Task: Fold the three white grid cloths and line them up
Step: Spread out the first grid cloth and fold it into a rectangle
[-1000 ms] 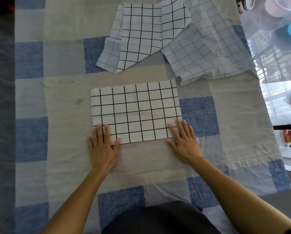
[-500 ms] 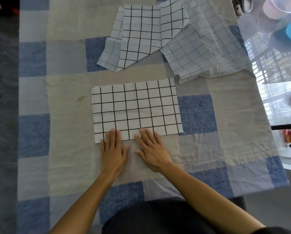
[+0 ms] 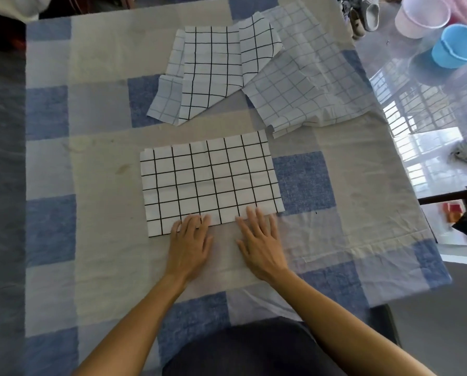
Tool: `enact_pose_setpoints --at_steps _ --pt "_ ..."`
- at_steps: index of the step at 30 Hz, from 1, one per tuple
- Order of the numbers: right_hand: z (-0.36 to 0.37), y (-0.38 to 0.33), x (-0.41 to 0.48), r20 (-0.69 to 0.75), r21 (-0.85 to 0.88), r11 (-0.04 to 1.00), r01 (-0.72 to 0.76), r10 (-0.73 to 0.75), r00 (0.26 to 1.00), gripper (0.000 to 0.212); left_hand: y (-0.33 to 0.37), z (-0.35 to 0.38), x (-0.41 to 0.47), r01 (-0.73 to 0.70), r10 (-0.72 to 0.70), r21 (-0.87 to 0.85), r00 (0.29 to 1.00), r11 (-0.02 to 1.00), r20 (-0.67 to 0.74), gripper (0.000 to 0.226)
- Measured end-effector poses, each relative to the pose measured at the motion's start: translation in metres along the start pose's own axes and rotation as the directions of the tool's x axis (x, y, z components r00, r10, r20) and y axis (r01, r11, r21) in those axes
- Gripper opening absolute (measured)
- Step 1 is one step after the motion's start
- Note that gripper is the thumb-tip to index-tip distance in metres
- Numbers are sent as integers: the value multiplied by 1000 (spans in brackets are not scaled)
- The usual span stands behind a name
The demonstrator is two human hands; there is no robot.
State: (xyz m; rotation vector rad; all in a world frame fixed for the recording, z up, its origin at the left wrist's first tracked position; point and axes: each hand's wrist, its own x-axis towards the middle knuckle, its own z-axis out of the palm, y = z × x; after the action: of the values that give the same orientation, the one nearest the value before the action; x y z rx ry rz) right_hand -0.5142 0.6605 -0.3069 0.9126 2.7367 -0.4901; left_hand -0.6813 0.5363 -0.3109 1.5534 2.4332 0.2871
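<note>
A white cloth with a black grid (image 3: pixel 210 180) lies folded into a flat rectangle in the middle of the table. My left hand (image 3: pixel 190 245) and my right hand (image 3: pixel 259 242) rest flat and open, fingertips on the cloth's near edge. Behind it lies a second black-grid cloth (image 3: pixel 213 74), loosely creased and unfolded. Partly under that one, to the right, a third cloth with a fainter grid (image 3: pixel 308 88) lies spread and wrinkled.
A blue, grey and beige checked tablecloth (image 3: pixel 96 185) covers the table. Past its right edge stand a blue bucket (image 3: pixel 457 47) and a pale bucket (image 3: pixel 422 14) on a shiny floor, with shoes (image 3: pixel 362 14) nearby. My dark-clothed lap (image 3: pixel 248 348) meets the near edge.
My hands slid along the near edge of the folded cloth: first together toward the middle, then the right hand moved back to the right. The cloth stayed flat.
</note>
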Motion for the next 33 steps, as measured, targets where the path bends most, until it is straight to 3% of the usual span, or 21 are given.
enact_pose_setpoints --at_steps 11,16,19,21,24,27,29,33 --pt "8 -11 -20 -146 107 991 -85 100 984 52 13 8 36 -138 141 34 986 990 -93 28" --pt "9 -16 -19 -293 222 972 -83 148 945 39 16 5 40 -64 59 -50 993 997 -98 32" --pt "3 -24 -15 -270 340 932 -124 223 937 29 22 -5 43 0 -14 -143 995 990 -98 27" --pt "-8 -32 -9 -135 506 836 -211 319 938 27 28 -10 42 7 -28 -186 994 983 -109 23" --pt "-30 -45 6 106 802 494 -336 435 894 29 39 -16 37 11 -40 -231 992 973 -121 23" --pt "-48 -54 17 231 908 239 -344 399 887 32 47 -13 32 -50 30 -163 992 985 -120 19" --pt "-54 -57 19 270 918 173 -357 386 882 34 50 -11 29 -68 58 -103 994 992 -98 21" --pt "-57 -59 19 307 919 93 -382 439 844 29 52 -14 25 -64 55 -146 996 987 -66 21"
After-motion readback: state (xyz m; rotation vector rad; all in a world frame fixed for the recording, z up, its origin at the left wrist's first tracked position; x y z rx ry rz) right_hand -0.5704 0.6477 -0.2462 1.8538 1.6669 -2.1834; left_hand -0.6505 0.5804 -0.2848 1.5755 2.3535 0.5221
